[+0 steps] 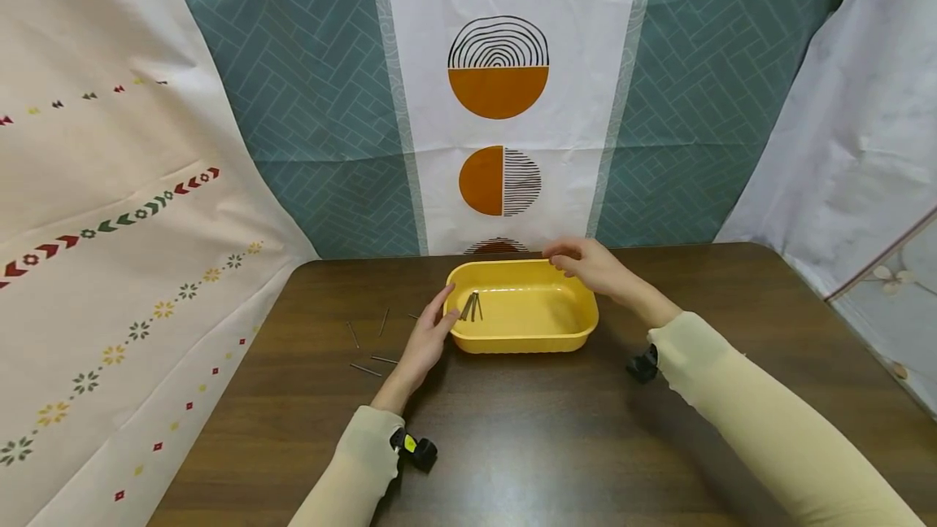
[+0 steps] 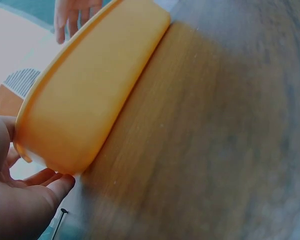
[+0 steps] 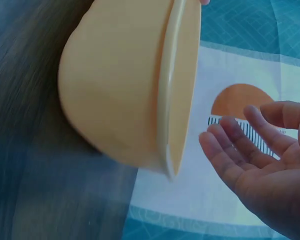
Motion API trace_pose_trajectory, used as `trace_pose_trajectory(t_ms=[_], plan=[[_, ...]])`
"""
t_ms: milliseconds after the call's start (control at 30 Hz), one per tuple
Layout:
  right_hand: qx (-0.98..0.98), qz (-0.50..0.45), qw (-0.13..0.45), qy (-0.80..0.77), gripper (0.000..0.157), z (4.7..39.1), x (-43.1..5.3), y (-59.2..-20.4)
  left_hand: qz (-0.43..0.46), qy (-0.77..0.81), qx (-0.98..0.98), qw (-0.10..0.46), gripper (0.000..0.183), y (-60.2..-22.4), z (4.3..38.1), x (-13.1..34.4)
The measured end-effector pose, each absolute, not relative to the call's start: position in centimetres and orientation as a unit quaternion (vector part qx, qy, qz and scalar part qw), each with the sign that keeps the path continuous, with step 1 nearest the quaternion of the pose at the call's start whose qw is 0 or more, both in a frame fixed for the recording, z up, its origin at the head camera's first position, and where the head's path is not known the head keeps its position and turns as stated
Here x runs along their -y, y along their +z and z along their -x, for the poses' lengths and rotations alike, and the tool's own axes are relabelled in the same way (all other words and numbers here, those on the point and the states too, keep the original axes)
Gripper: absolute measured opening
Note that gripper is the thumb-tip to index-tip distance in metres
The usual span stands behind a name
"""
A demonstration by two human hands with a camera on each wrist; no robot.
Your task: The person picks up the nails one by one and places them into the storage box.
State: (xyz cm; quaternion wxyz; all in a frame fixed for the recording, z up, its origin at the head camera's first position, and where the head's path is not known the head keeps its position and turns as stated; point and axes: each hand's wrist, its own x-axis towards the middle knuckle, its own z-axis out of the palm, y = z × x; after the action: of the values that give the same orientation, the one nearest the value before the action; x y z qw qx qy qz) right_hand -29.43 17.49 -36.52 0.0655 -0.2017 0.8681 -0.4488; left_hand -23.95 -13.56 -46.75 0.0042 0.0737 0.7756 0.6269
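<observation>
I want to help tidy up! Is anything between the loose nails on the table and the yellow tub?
Yes: the left hand is between the loose nails and the yellow tub, at the tub's left end. The tub's raised rim is there too.

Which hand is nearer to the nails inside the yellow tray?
Left. The left hand is at the left end of the tray, near the nails; the right hand is by its far right corner.
</observation>
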Motion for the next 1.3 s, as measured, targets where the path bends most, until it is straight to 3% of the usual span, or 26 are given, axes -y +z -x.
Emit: trace_pose_trajectory(t_ms=[267,733,1300], plan=[[-0.896,0.198,0.011,-0.398,0.032,28.8,-19.8,-36.8,-0.070,0.627,-0.776,0.004,0.054,-46.8,24.1,13.5],[-0.904,0.173,-0.003,-0.390,0.030,27.1,-22.8,-38.4,-0.074,0.626,-0.776,0.009,0.055,-46.5,23.9,13.5],[-0.877,0.144,-0.007,-0.459,0.033,26.4,-22.8,-40.7,-0.074,0.615,-0.785,0.010,0.058,-45.5,23.9,13.9]])
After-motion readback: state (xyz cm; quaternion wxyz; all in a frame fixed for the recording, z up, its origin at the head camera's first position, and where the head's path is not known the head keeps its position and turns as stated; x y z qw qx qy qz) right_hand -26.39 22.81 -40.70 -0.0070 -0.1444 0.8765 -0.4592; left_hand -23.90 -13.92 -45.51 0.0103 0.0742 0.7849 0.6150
